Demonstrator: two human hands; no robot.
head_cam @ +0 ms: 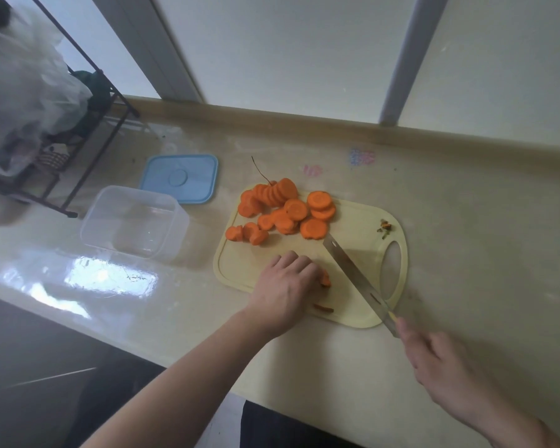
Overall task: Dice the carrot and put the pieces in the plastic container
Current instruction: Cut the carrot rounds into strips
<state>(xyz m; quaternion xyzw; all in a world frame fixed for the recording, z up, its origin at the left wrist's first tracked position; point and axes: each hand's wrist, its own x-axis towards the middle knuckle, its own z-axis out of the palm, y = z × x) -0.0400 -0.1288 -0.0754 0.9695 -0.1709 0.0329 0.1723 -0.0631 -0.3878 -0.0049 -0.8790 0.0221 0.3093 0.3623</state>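
At centre frame the left hand (283,286) curls down over a small carrot piece (326,279) on the board (353,305), fingers bent round it so only an orange edge shows at their right; the right hand (434,360), lower right, grips the knife (353,273) by its handle, blade slanting up-left with its tip near the slices; whether the edge touches the board I cannot tell. The slices (282,211) lie heaped at the board's upper left, still rounds, not dice; a thin sliver (324,308) lies near the board's lower edge. The container (133,221) stands open and bare at left, its blue lid (180,179) just behind. Carrot is stiff, light and probably a little slick when cut; rounds are likely to roll or skid under the blade, so lay them flat, pin from above with fingertips tucked back from the edge; gather dice by scooping.
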